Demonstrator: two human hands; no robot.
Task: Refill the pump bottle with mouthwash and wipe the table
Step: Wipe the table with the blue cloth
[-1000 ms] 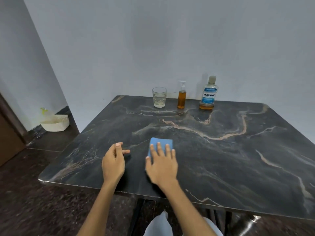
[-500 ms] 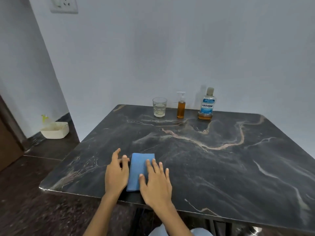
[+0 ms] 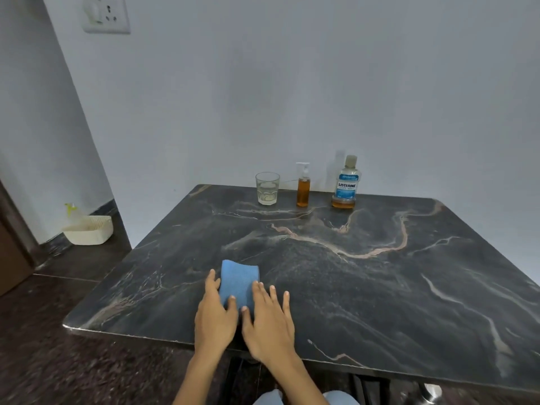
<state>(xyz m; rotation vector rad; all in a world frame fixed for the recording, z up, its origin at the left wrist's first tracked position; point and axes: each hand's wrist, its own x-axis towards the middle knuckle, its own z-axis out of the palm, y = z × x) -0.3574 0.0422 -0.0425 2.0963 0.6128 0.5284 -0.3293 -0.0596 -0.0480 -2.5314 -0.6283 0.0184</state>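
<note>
A blue cloth (image 3: 239, 280) lies on the dark marble table (image 3: 365, 287) near its front edge, with its far end bowed up. My left hand (image 3: 214, 314) holds the cloth's left side, thumb on top. My right hand (image 3: 268, 323) presses the cloth's right side with thumb and forefinger, its other fingers spread flat on the table. At the back edge stand a pump bottle (image 3: 303, 185) full of amber liquid and a mouthwash bottle (image 3: 346, 182) with a little amber liquid at the bottom.
A glass (image 3: 267, 188) partly filled with clear liquid stands left of the pump bottle. A white basket (image 3: 89, 229) sits on the floor at the left wall. A wall socket (image 3: 106, 14) is high on the wall.
The cloth moved left and nearer the front edge. My left hand came onto it, and both hands now squeeze it so its far end bows up.
</note>
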